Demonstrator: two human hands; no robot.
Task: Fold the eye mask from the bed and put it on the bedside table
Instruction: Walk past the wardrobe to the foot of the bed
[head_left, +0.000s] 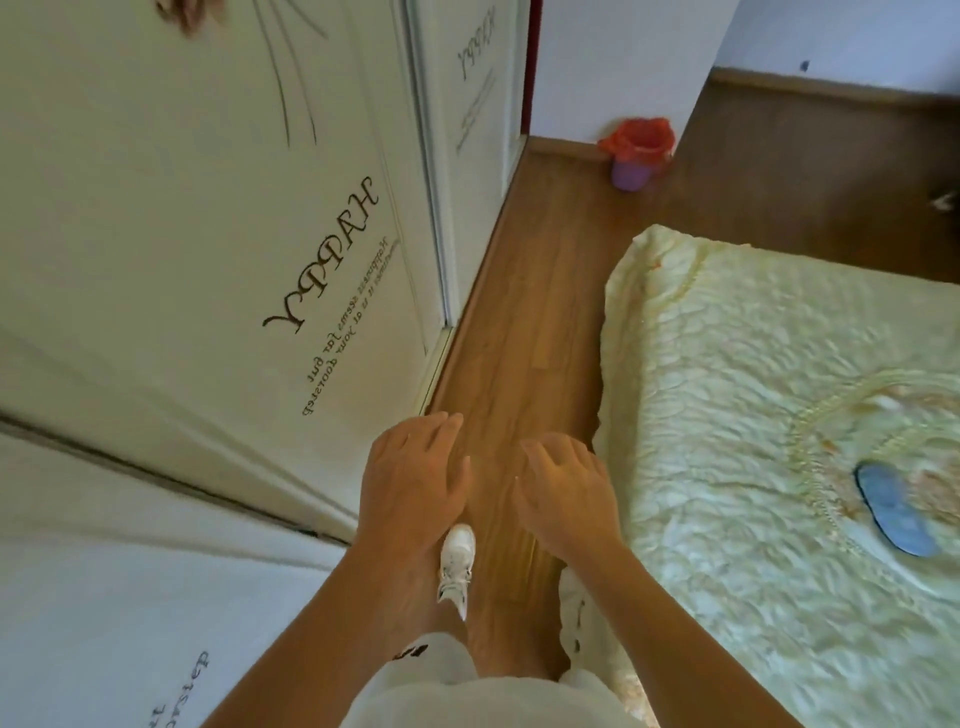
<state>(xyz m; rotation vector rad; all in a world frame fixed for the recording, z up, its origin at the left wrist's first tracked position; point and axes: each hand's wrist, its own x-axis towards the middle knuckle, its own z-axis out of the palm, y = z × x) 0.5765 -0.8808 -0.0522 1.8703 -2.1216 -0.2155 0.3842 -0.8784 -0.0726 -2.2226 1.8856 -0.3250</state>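
A blue eye mask (894, 516) lies flat on the bed (737, 395), far to the right, on a pale yellow-green quilted cover. My left hand (413, 480) and my right hand (563, 493) hover palm-down over the wooden floor in the aisle beside the bed, fingers spread, holding nothing. The right hand is just left of the bed's edge and well apart from the mask. No bedside table is in view.
White wardrobe doors (218, 234) with "HAPPY" lettering line the left side of a narrow wooden-floor aisle (524, 322). A purple bin (635, 156) with a red bag stands at the far wall. My white shoe (457, 566) is on the floor below my hands.
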